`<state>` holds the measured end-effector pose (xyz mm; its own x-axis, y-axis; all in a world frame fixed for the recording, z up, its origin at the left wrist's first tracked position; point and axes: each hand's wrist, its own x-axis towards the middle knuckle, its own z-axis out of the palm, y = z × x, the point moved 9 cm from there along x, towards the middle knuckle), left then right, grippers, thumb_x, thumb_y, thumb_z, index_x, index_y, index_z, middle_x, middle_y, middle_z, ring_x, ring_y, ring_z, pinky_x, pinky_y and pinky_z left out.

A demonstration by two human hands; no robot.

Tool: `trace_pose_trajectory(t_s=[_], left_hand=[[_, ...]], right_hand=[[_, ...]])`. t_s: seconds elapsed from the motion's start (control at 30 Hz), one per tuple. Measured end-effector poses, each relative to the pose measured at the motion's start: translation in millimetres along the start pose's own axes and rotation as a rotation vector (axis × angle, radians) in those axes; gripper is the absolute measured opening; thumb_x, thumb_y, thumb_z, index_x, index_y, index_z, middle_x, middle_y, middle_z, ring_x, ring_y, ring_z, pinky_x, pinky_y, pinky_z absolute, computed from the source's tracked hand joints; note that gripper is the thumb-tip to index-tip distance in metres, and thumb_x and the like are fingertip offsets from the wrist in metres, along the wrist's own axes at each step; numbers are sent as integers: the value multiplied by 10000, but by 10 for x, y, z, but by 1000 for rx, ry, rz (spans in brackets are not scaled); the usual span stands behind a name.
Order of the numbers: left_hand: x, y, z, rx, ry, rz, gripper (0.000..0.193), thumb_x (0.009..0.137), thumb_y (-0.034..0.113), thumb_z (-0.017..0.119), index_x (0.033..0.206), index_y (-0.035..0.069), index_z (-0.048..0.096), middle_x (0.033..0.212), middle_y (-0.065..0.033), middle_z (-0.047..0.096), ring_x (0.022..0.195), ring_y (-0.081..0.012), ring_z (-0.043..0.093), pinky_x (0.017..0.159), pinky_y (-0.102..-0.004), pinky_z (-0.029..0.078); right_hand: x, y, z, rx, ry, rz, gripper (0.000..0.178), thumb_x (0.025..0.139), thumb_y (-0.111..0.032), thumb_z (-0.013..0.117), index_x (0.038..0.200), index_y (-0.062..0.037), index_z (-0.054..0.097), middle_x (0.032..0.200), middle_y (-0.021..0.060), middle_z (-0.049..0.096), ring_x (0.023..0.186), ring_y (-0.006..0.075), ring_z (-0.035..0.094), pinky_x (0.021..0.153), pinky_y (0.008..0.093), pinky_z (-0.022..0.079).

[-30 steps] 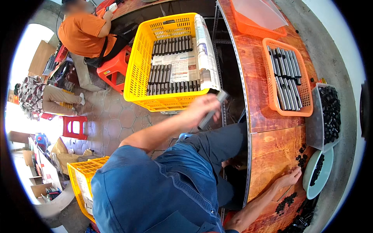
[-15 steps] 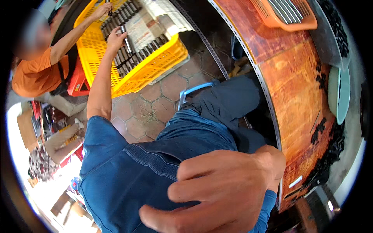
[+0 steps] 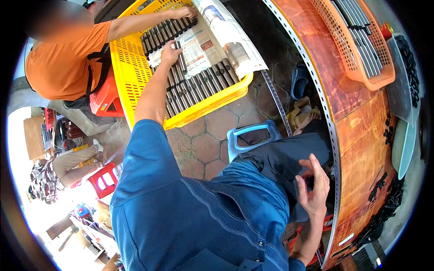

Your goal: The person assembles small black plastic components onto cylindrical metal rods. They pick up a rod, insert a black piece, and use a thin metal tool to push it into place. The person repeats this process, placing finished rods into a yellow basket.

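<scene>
My left hand (image 3: 170,55) reaches into a yellow plastic crate (image 3: 129,63) and grips one dark metal tube (image 3: 182,62) near its upper end. Under and around it, several similar tubes (image 3: 192,92) lie side by side in rows on sheets of newspaper (image 3: 199,52). My right hand (image 3: 314,187) hovers above my thigh beside the table edge, fingers loosely bent and apart, with nothing visible in them. Across the crate, a co-worker's hand (image 3: 185,12) touches the far row of tubes.
A brown wood-patterned table (image 3: 357,135) runs along my right. On it stand an orange basket (image 3: 384,83) of metal rods and several small black parts (image 3: 384,207). A blue stool (image 3: 233,140) stands near my legs. The co-worker in orange sits on a red stool (image 3: 106,99).
My right hand has dropped from in front of my chest toward the table edge. My left hand stays in the crate with the tube. The co-worker's hand has shifted along the far row.
</scene>
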<state>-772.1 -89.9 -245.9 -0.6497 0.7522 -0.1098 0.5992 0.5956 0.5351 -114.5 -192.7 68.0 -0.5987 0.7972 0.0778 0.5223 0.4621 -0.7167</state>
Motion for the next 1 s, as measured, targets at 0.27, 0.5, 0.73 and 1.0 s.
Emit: trace_pose_trajectory(t_s=[0.27, 0.5, 0.73, 1.0], left_hand=[[-229, 140, 140, 382, -126, -45, 666, 776, 424, 796, 1369, 175, 621, 1364, -122, 605, 1305, -297, 547, 1071, -548, 418], [-249, -50, 148, 381, -289, -81, 678, 755, 497, 802, 1328, 158, 672, 1412, -132, 586, 1310, -315, 552, 1086, -539, 427], [-205, -181, 125, 442, -362, -88, 713, 770, 476, 800, 1386, 167, 620, 1451, -128, 569, 1339, -321, 535, 1094, -595, 387], [-262, -89, 149, 464, -297, 39, 653, 826, 434, 722, 1426, 230, 566, 1448, -125, 552, 1343, -338, 512, 1069, -585, 414]], right_hand=[[-214, 338, 222, -17, 22, 194, 660, 813, 68, 714, 1435, 18, 501, 1077, 176, 708, 713, 212, 624, 645, 316, 533], [-92, 305, 268, -55, -8, 176, 639, 798, 61, 722, 1406, 14, 535, 1062, 148, 714, 703, 208, 618, 679, 325, 524], [-107, 317, 270, -67, -19, 183, 593, 798, 54, 724, 1369, 12, 571, 1040, 139, 717, 695, 210, 616, 679, 329, 522], [-146, 345, 248, -60, -7, 202, 572, 796, 55, 722, 1350, 2, 586, 1034, 137, 719, 704, 214, 623, 684, 332, 523]])
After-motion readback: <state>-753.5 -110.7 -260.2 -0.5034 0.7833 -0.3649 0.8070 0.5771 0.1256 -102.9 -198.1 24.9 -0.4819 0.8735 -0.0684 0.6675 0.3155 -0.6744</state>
